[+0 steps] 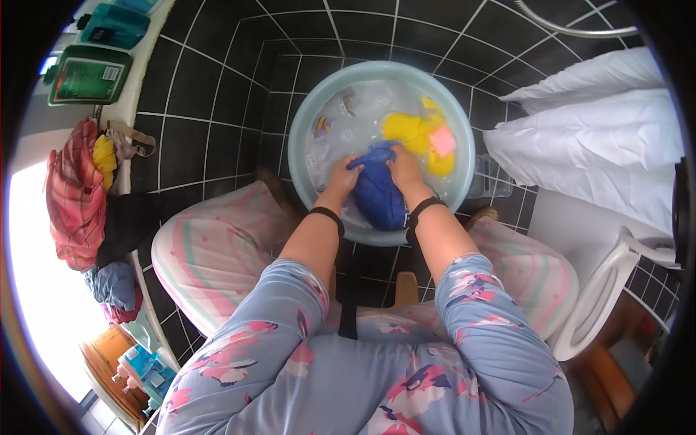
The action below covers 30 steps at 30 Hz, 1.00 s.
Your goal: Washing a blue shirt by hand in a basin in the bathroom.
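A wet blue garment (379,187) is stretched between my two hands over the near part of a pale blue-green plastic basin (299,136). My left hand (345,175) grips its left edge, and my right hand (403,166) grips the upper right edge. The lower part of the cloth hangs down at the basin's near side. Cloudy, sudsy water (353,128) fills the basin. Beyond my right hand, a yellow cloth (410,132) floats with a pink block (442,141) on it, perhaps soap or a sponge. Other pieces of fabric are partly submerged at the far left.
Clothes, among them a red checked garment (79,201), hang over a ledge on the left. Bottles, including a green one (89,76), stand there too. On the right are a white shower curtain (592,125) and a toilet with a raised seat (592,304). Dark tiles surround the basin.
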Each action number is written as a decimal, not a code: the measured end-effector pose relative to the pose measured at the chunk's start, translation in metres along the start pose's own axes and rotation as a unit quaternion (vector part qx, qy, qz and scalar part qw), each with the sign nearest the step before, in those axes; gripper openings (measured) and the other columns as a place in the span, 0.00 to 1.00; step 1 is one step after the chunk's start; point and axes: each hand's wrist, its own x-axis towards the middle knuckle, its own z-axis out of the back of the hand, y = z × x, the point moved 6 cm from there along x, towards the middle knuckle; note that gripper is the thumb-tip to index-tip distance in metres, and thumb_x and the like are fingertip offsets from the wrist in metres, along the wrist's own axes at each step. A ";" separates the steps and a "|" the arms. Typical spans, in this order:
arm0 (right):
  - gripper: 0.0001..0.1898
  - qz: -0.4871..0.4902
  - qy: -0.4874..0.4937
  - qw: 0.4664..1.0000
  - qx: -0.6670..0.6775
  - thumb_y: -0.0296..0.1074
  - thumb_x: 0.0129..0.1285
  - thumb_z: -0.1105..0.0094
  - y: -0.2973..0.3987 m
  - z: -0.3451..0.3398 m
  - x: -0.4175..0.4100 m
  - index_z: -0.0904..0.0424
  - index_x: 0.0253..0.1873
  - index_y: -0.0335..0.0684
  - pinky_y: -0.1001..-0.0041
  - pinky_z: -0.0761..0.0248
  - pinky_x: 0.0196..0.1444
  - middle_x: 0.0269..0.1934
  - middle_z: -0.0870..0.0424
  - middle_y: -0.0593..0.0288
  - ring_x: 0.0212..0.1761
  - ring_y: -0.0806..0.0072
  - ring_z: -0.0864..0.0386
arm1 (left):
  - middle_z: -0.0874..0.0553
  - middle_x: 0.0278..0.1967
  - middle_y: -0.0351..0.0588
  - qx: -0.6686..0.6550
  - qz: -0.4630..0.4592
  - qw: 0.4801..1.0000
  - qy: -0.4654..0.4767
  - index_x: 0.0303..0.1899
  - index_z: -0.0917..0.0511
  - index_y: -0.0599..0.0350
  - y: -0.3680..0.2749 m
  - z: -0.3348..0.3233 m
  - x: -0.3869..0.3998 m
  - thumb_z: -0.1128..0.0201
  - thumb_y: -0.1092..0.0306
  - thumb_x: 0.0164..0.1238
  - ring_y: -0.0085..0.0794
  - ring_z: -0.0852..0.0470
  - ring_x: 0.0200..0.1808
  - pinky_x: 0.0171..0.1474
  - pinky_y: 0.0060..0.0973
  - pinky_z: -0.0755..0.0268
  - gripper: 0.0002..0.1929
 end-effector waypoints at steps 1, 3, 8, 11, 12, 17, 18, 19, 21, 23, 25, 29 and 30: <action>0.16 0.002 0.009 1.000 0.001 0.30 0.61 0.40 0.004 -0.008 0.006 0.23 0.54 0.39 0.59 0.30 0.58 0.52 0.19 0.44 0.56 0.49 0.23 | 0.19 0.51 0.65 0.028 0.007 0.999 -0.027 0.55 0.24 0.67 0.012 0.008 0.002 0.32 0.63 0.60 0.44 0.18 0.52 0.54 0.36 0.28 0.24; 0.14 -0.017 0.063 0.992 -0.105 0.31 0.63 0.43 0.010 -0.019 0.019 0.24 0.54 0.40 0.58 0.28 0.56 0.50 0.19 0.41 0.55 0.48 0.22 | 0.19 0.52 0.59 0.092 0.043 0.994 -0.034 0.56 0.24 0.64 0.023 0.013 0.012 0.33 0.59 0.62 0.42 0.19 0.51 0.54 0.34 0.28 0.25; 0.13 0.007 -0.057 0.998 0.013 0.33 0.64 0.44 0.064 -0.018 0.003 0.26 0.53 0.40 0.53 0.27 0.49 0.41 0.18 0.37 0.47 0.42 0.20 | 0.16 0.47 0.54 -0.362 0.277 0.888 -0.057 0.52 0.22 0.62 -0.011 -0.014 0.005 0.38 0.48 0.68 0.43 0.19 0.47 0.54 0.32 0.28 0.25; 0.13 0.082 -0.085 0.987 0.108 0.36 0.65 0.44 0.120 -0.001 -0.036 0.28 0.52 0.41 0.50 0.28 0.44 0.37 0.17 0.38 0.42 0.40 0.19 | 0.16 0.47 0.51 -0.435 0.349 0.830 0.004 0.51 0.23 0.57 -0.034 -0.015 0.000 0.41 0.42 0.67 0.40 0.17 0.50 0.52 0.37 0.25 0.26; 0.13 0.125 -0.085 0.983 0.101 0.37 0.66 0.45 0.129 0.002 -0.044 0.29 0.52 0.42 0.48 0.28 0.43 0.36 0.17 0.39 0.39 0.40 0.19 | 0.16 0.46 0.51 -0.476 0.315 0.821 0.025 0.51 0.23 0.57 -0.042 -0.022 0.002 0.40 0.41 0.67 0.40 0.17 0.49 0.51 0.36 0.25 0.27; 0.10 0.085 -0.060 0.994 -0.028 0.41 0.67 0.47 0.106 0.022 -0.004 0.25 0.50 0.48 0.52 0.27 0.39 0.32 0.17 0.44 0.36 0.43 0.19 | 0.15 0.41 0.51 -0.649 0.141 0.736 0.132 0.49 0.22 0.57 -0.075 -0.054 0.004 0.38 0.38 0.64 0.38 0.17 0.42 0.48 0.31 0.24 0.29; 0.10 0.097 -0.092 0.991 -0.023 0.42 0.68 0.49 0.105 0.037 0.003 0.25 0.49 0.47 0.51 0.27 0.37 0.31 0.17 0.44 0.34 0.44 0.19 | 0.15 0.40 0.50 -0.655 0.134 0.733 0.127 0.48 0.22 0.57 -0.080 -0.059 0.003 0.39 0.38 0.65 0.37 0.17 0.41 0.47 0.30 0.24 0.28; 0.10 0.109 -0.123 0.986 -0.018 0.43 0.69 0.50 0.107 0.047 0.003 0.25 0.49 0.47 0.51 0.26 0.36 0.30 0.17 0.43 0.32 0.44 0.18 | 0.15 0.39 0.49 -0.650 0.140 0.736 0.128 0.47 0.22 0.56 -0.083 -0.059 0.000 0.39 0.39 0.66 0.36 0.17 0.41 0.46 0.30 0.23 0.26; 0.09 0.090 -0.112 0.989 -0.020 0.41 0.70 0.51 0.113 0.037 -0.023 0.24 0.47 0.45 0.51 0.26 0.36 0.31 0.17 0.44 0.32 0.45 0.18 | 0.15 0.38 0.47 -0.637 0.156 0.740 0.148 0.45 0.22 0.55 -0.081 -0.053 -0.005 0.40 0.41 0.67 0.33 0.17 0.40 0.44 0.29 0.23 0.24; 0.09 0.157 -0.129 0.979 0.000 0.39 0.69 0.50 0.137 0.026 -0.052 0.24 0.45 0.44 0.51 0.26 0.36 0.31 0.17 0.45 0.32 0.45 0.19 | 0.15 0.36 0.45 -0.635 0.167 0.708 0.259 0.43 0.22 0.54 -0.062 -0.028 0.009 0.41 0.43 0.69 0.31 0.17 0.38 0.43 0.28 0.22 0.21; 0.08 0.189 -0.134 0.973 0.015 0.39 0.69 0.51 0.147 0.024 -0.063 0.25 0.46 0.44 0.51 0.26 0.36 0.31 0.17 0.45 0.32 0.46 0.18 | 0.15 0.35 0.43 -0.615 0.187 0.658 0.392 0.40 0.22 0.53 -0.063 -0.016 -0.001 0.42 0.45 0.71 0.28 0.17 0.37 0.41 0.28 0.22 0.19; 0.09 0.114 -0.073 0.989 -0.061 0.39 0.69 0.51 0.115 0.038 -0.020 0.26 0.48 0.44 0.51 0.26 0.35 0.30 0.17 0.44 0.32 0.46 0.18 | 0.15 0.37 0.46 -0.635 0.155 0.736 0.176 0.42 0.23 0.54 -0.096 -0.049 -0.025 0.44 0.49 0.74 0.32 0.16 0.39 0.44 0.31 0.20 0.17; 0.09 0.109 -0.074 0.989 -0.062 0.39 0.69 0.51 0.110 0.039 -0.022 0.26 0.48 0.44 0.51 0.26 0.35 0.30 0.17 0.44 0.32 0.46 0.18 | 0.16 0.45 0.47 -0.583 0.192 0.779 0.129 0.50 0.24 0.58 -0.106 -0.049 -0.035 0.44 0.54 0.74 0.35 0.17 0.47 0.53 0.36 0.23 0.17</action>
